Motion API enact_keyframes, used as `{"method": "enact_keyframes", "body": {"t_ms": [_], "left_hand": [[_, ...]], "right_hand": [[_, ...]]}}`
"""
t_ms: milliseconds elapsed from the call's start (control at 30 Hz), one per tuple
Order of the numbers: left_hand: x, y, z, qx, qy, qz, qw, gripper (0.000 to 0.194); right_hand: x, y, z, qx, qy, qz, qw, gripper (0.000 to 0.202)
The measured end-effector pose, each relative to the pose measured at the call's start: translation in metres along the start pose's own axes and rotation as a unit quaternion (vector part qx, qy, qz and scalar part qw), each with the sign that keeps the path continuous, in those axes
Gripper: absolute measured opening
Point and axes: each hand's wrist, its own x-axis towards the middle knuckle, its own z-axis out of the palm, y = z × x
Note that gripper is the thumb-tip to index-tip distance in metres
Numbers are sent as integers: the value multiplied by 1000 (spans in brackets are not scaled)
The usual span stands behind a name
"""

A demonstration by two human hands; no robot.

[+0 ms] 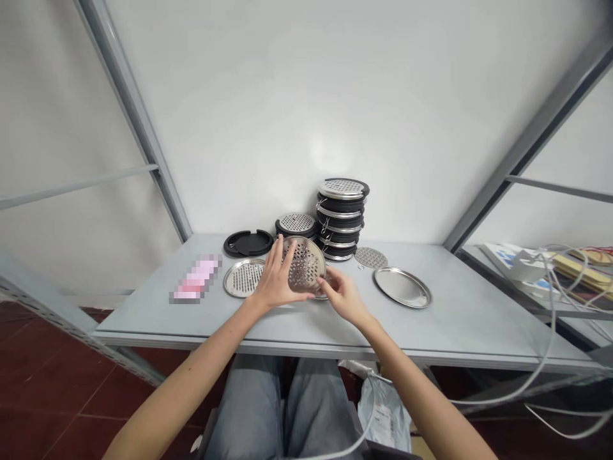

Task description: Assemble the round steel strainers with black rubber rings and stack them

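A round metal grater plate (306, 263) is held tilted up above the table between both hands. My left hand (275, 278) grips its left side, fingers stretched up along the edge and thumb low across the front. My right hand (342, 295) pinches the lower right edge between thumb and fingers. Left of it, a round tray with a slotted metal disc (243, 279) lies flat, partly covered by my left hand. Under the right hand, a metal rim shows on the table, mostly hidden. To the right lies a shallow round metal tray (402, 287).
At the wall stand a tall stack (341, 220) of black rings and metal discs with wire clips, a shorter stack (295, 223) and a black round holder (249, 243). A thin perforated disc (371, 257) lies behind the tray. Left is a blurred pink object (197, 278); cables (550, 319) hang right.
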Motion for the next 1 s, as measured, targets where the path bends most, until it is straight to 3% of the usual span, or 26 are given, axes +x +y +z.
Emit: {"method": "enact_keyframes", "body": {"t_ms": [167,300,467,567,800,1000], "left_hand": [[6,-8,9,-132,25,-34,990,101],[2,-8,13,-198,17,-54,979,77],[-18,-7,22,-224,-8,-101,969,62],[-29,-7,26,-232,-36,-112,966,59],[-27,1,36,-221,-64,-118,966,56],[-32,-3,52,-121,-104,-140,977,73]], "right_hand": [[7,20,-17,-107,80,-24,991,33],[8,37,-30,-272,150,-122,943,29],[5,54,-40,-428,120,-223,868,30],[2,65,-44,-458,105,-263,842,33],[-1,85,-42,-460,47,-279,841,40],[-6,83,-44,-403,1,-213,890,34]]}}
